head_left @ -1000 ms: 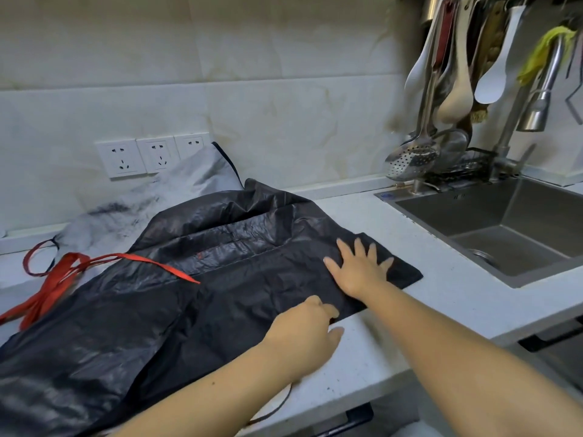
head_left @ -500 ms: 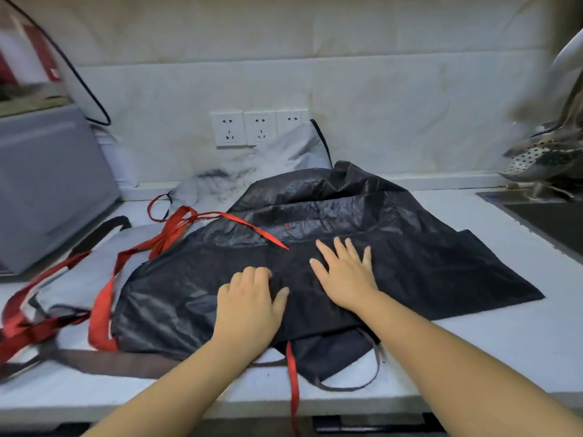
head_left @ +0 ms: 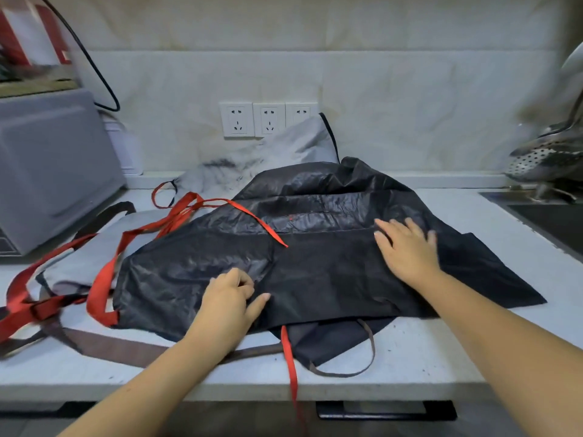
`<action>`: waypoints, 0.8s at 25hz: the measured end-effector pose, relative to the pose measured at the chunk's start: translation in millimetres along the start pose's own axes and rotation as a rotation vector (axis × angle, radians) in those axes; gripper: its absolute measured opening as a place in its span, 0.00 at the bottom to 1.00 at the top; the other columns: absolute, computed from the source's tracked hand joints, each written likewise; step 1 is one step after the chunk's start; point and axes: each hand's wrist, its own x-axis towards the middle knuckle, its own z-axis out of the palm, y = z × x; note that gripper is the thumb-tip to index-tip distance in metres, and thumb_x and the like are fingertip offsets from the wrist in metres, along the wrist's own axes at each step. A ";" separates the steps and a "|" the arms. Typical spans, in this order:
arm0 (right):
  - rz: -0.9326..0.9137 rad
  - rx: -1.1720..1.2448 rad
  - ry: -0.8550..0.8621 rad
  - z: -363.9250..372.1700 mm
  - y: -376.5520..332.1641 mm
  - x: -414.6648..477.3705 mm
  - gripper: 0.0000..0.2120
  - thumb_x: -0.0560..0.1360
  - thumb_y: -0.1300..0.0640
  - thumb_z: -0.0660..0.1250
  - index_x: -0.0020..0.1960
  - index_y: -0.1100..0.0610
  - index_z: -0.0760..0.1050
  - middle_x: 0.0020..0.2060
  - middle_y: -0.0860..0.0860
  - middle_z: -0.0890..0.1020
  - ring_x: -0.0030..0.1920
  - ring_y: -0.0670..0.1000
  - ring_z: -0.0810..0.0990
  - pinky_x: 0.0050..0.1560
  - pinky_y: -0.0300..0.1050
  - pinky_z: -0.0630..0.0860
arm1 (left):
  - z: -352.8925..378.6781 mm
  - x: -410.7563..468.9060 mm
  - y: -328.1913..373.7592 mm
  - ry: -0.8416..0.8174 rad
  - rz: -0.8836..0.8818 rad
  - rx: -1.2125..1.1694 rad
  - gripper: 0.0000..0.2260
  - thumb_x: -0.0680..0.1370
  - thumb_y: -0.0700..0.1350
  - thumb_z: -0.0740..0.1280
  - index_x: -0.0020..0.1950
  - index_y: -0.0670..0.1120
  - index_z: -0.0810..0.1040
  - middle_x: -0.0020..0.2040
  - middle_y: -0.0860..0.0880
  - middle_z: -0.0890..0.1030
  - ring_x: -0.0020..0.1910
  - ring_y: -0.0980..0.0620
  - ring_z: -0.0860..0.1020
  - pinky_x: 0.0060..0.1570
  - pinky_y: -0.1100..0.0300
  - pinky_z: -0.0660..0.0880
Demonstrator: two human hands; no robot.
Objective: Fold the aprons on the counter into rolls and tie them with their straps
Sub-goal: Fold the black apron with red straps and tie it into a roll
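Hands first: the right hand lies flat, palm down, on the black apron with its fingers straight and spread, gripping nothing. The left hand rests on the same cloth with its fingers curled down and thumb out; I cannot tell whether it pinches a fold. The apron lies spread on the desk under both hands, its long axis running left to right. Its near hem is just behind the left wrist, so the left hand is closer for starting a roll. The red straps trail off to the left, well apart from the right hand. 1 grey apron lies behind.
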 end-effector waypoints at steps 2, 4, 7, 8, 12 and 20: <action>0.127 -0.108 -0.209 5.7 29.9 -4.2 0.28 0.79 0.34 0.41 0.77 0.39 0.49 0.78 0.46 0.49 0.78 0.53 0.44 0.71 0.69 0.43 | 0.7 6.7 -20.9 -0.031 0.004 -0.049 0.20 0.76 0.55 0.69 0.36 0.39 0.81 0.44 0.50 0.74 0.43 0.44 0.76 0.52 0.48 0.75; 0.164 -0.105 -0.291 9.5 40.3 -5.1 0.30 0.77 0.32 0.38 0.77 0.39 0.43 0.78 0.45 0.43 0.78 0.54 0.39 0.71 0.70 0.41 | -2.4 13.3 -35.6 -0.067 0.039 -0.065 0.18 0.76 0.51 0.70 0.36 0.38 0.81 0.47 0.50 0.73 0.47 0.46 0.75 0.53 0.55 0.71; 0.140 -0.082 -0.280 7.5 40.8 -4.4 0.31 0.77 0.31 0.38 0.77 0.39 0.42 0.78 0.46 0.43 0.78 0.54 0.39 0.71 0.69 0.40 | -2.5 20.2 -42.7 -0.126 0.103 -0.052 0.19 0.76 0.53 0.67 0.33 0.39 0.79 0.48 0.50 0.73 0.49 0.49 0.72 0.52 0.62 0.65; 0.135 -0.079 -0.278 6.4 41.4 -6.0 0.31 0.77 0.32 0.38 0.77 0.39 0.43 0.78 0.46 0.43 0.78 0.54 0.40 0.72 0.69 0.40 | -3.8 22.5 -42.8 -0.134 0.105 -0.051 0.19 0.76 0.53 0.67 0.31 0.40 0.78 0.48 0.51 0.73 0.49 0.49 0.72 0.52 0.64 0.65; 0.150 -0.192 -0.222 0.6 41.6 -12.6 0.29 0.79 0.35 0.40 0.78 0.41 0.45 0.79 0.49 0.47 0.78 0.55 0.43 0.72 0.69 0.41 | -18.8 28.8 -27.9 -0.176 -0.008 -0.129 0.13 0.73 0.52 0.73 0.36 0.50 0.71 0.47 0.55 0.72 0.47 0.52 0.73 0.48 0.60 0.70; -0.211 0.096 -0.208 22.4 -122.6 -23.2 0.24 0.83 0.46 0.44 0.78 0.43 0.45 0.79 0.50 0.47 0.78 0.53 0.42 0.74 0.63 0.41 | 3.8 43.1 42.6 -0.359 -0.090 0.168 0.23 0.82 0.54 0.53 0.78 0.58 0.55 0.80 0.54 0.51 0.79 0.52 0.45 0.69 0.27 0.42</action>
